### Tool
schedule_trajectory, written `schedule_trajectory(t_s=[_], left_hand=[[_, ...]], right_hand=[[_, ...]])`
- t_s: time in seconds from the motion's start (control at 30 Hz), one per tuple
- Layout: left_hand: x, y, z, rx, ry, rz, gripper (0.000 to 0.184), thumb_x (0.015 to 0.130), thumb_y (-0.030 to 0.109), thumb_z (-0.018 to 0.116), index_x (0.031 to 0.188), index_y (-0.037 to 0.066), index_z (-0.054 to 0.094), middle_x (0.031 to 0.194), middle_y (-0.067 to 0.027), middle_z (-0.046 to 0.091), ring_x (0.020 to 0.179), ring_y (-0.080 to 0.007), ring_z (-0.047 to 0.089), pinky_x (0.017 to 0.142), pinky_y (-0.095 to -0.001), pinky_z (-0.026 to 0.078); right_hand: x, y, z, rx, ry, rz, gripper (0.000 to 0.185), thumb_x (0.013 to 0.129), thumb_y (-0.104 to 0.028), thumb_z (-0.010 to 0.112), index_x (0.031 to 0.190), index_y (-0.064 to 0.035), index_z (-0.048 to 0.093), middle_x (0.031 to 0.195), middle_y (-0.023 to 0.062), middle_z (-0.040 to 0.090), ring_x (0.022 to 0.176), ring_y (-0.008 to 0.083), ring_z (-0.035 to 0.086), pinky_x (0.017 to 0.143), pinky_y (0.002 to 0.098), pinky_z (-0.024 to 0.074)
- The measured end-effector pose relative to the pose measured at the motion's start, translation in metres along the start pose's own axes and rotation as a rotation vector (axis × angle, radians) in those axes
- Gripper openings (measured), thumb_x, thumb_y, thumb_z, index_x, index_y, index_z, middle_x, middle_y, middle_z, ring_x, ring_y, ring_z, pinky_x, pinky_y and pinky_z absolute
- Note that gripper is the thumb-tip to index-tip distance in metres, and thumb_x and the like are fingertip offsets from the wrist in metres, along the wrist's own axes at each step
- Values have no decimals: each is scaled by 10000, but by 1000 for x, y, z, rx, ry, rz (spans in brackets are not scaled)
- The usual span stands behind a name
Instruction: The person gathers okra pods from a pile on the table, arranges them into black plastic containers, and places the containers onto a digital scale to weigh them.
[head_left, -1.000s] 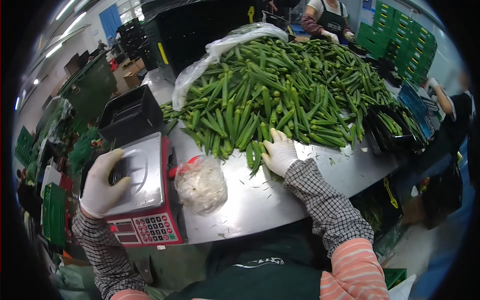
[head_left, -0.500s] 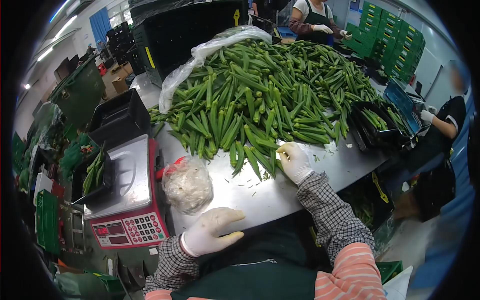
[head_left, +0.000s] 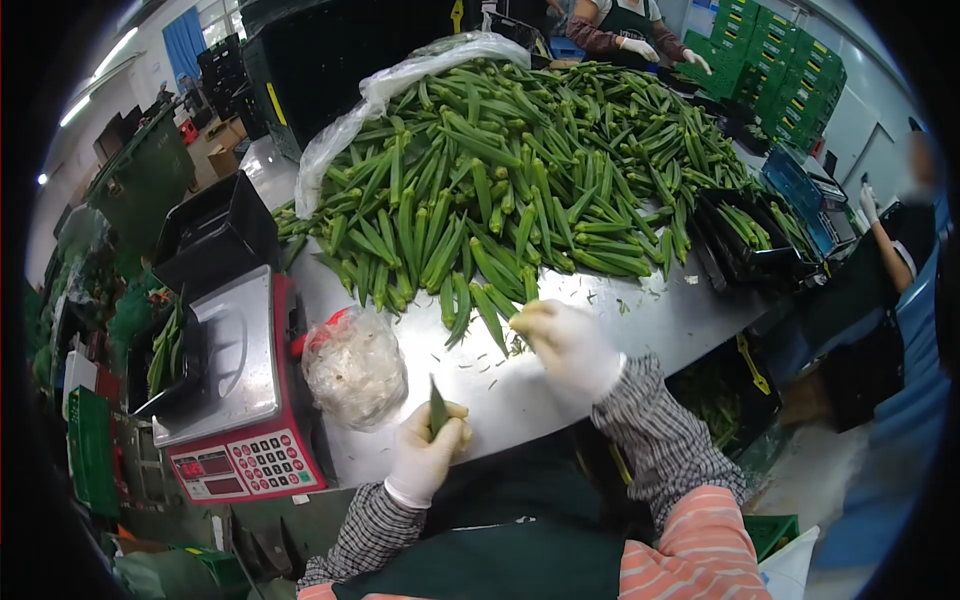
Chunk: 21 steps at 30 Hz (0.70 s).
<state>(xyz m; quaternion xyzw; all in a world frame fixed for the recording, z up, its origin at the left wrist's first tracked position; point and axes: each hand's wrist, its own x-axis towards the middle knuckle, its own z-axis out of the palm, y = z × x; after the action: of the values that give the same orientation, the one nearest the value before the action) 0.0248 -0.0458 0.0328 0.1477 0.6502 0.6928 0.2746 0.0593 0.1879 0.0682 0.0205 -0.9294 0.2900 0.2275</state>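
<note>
The right hand [head_left: 572, 345] does best to stay low at the near edge of the okra pile [head_left: 500, 190], drawing pods out by their ends so the heap doesn't slide; the left hand [head_left: 428, 450] should keep a light hold, since squeezing could bruise its pod [head_left: 438, 408]. That left grip is curled around the one pod, whose tip points up over the front of the tabletop [head_left: 500, 400]. The right grip has thumb and fingers close together at the pile's edge (it is blurred, so whether it has hold of a pod I cannot say). Half a second ago the left hand was empty, thumb and fingers spread; now it holds the pod. The tray [head_left: 165, 395] of okra remains at the left side of the scale [head_left: 240, 375].
</note>
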Motion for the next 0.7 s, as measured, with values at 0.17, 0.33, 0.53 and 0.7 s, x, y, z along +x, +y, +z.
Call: schedule_trajectory(t_s=[0.17, 0.33, 0.53, 0.7], left_hand=[[3, -16, -2, -678, -124, -150, 113, 884, 92, 567, 965, 15, 558, 701, -62, 564, 580, -130, 522, 542, -253, 454], [3, -11, 6, -479, -51, -10, 254, 883, 88, 570, 1114, -13, 540, 971, -96, 612, 881, -167, 583, 776, -275, 466], [19, -18, 34, -134, -212, 180, 445, 897, 77, 551, 1297, -42, 397, 1215, -126, 520, 1153, -191, 467, 993, -307, 353], [26, -24, 21, -550, -158, -206, 353, 910, 133, 538, 1215, -23, 452, 930, -111, 620, 812, -199, 616, 767, -331, 501]], right_hand=[[15, 60, 33, -662, -250, 20, 317, 753, -47, 528, 1054, -93, 614, 1086, 152, 569, 941, 296, 585, 798, 381, 478], [17, 30, -1, -113, 125, 59, 169, 806, -140, 623, 947, -47, 639, 1015, 129, 615, 881, 240, 617, 781, 335, 491], [-16, -37, -5, 678, -345, 254, 343, 797, -152, 683, 1095, -21, 575, 925, 91, 622, 762, 133, 593, 696, 254, 492], [-26, 17, -3, -180, -150, 417, 429, 713, -81, 706, 1111, -36, 551, 893, 109, 599, 673, 203, 579, 637, 304, 487]])
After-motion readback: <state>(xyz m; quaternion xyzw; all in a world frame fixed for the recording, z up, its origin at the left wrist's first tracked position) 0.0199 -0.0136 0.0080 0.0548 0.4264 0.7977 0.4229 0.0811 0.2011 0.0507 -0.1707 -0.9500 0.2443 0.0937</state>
